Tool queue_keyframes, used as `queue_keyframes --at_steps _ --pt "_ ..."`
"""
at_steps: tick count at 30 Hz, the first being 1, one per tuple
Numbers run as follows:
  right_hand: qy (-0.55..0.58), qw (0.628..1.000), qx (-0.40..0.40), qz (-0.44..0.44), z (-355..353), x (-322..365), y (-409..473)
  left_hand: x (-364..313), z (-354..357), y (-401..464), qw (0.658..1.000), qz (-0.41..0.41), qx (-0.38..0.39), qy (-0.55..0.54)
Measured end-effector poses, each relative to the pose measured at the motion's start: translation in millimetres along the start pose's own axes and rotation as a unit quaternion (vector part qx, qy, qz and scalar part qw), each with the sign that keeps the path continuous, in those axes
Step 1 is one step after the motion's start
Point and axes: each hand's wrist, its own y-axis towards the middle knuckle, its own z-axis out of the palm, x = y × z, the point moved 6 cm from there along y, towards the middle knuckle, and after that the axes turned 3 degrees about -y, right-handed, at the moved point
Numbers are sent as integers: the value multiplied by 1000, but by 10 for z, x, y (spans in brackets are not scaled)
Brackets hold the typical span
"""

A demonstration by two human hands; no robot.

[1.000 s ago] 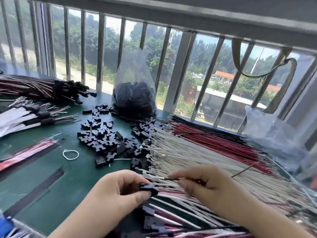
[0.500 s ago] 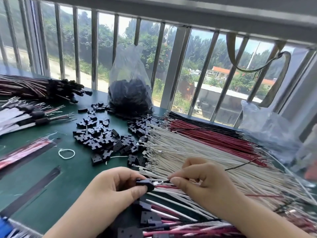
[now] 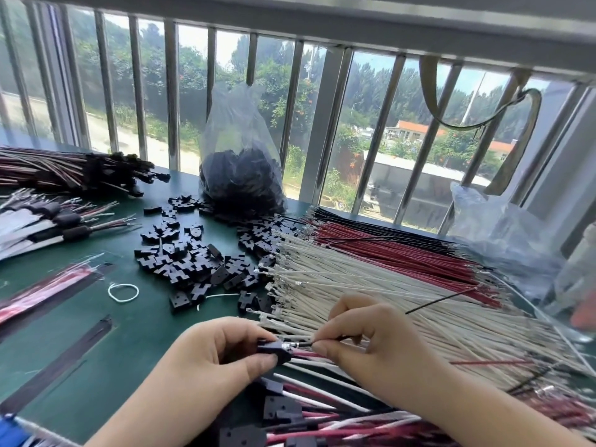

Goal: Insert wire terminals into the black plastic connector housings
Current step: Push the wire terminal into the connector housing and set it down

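Left hand (image 3: 222, 356) pinched a small black housing (image 3: 274, 347) at its fingertips; right hand (image 3: 364, 346) pinched a thin black wire (image 3: 438, 300) just behind the metal terminal (image 3: 295, 345), touching the housing's mouth. Housing looked light and rigid; wire floppy, best held near the tip.

Ahead of you: barred window (image 3: 325, 124), trees and orange-roofed houses beyond. Olive strap (image 3: 432, 88) hangs from the bars. Crumpled clear plastic bag (image 3: 503, 233) sits far right on the green counter (image 3: 106, 356). White loop of string (image 3: 123, 292) lies left.
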Motion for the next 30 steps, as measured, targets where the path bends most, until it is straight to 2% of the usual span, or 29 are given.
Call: queue_keyframes --at_steps 7,10,15,19,24,30 --pt "42 998 9 -37 -42 66 -15 -21 -2 -16 1000 -3 -15 -27" --pt "49 998 9 -32 -37 71 -5 -29 3 -22 1000 -3 -2 -17" --pt "-6 998 -11 -57 -43 159 -11 -27 6 -31 999 -1 24 -33" --pt "14 997 -23 -68 -93 170 -21 -22 52 -15 998 -3 48 -45" --pt "-10 997 -18 -70 24 232 31 -22 32 -9 999 6 15 -43" --pt "45 998 39 -21 -5 155 60 12 28 -16 997 -6 -8 -72"
